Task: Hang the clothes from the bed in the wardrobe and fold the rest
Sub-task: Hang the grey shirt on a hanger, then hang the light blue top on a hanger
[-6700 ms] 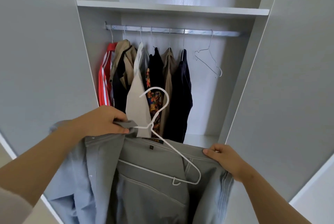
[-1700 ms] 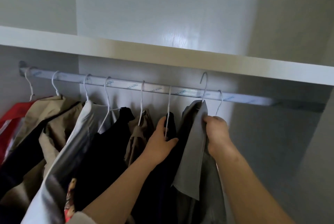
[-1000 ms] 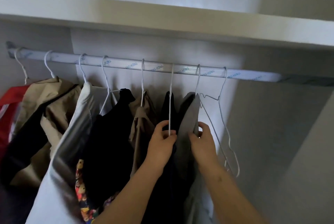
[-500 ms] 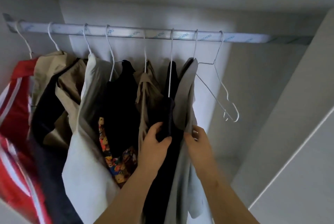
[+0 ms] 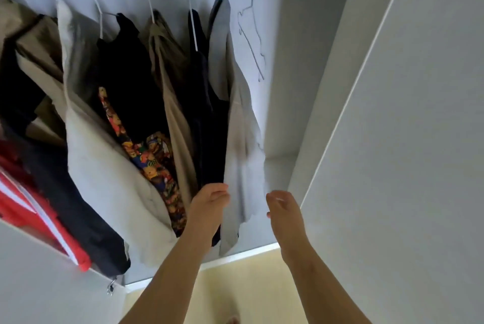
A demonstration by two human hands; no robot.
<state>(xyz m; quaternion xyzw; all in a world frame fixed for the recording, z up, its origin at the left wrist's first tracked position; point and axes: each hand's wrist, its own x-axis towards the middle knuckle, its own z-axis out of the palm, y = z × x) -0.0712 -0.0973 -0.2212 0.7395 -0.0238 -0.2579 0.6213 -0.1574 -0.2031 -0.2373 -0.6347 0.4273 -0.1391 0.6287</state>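
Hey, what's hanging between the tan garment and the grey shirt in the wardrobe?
In the head view, one dark navy garment hangs between the tan garment and the grey shirt; the left hand touches its lower edge.

Pale grey wardrobe doors [image 5: 419, 140] stand open either side, above a yellowish floor [image 5: 235, 287].
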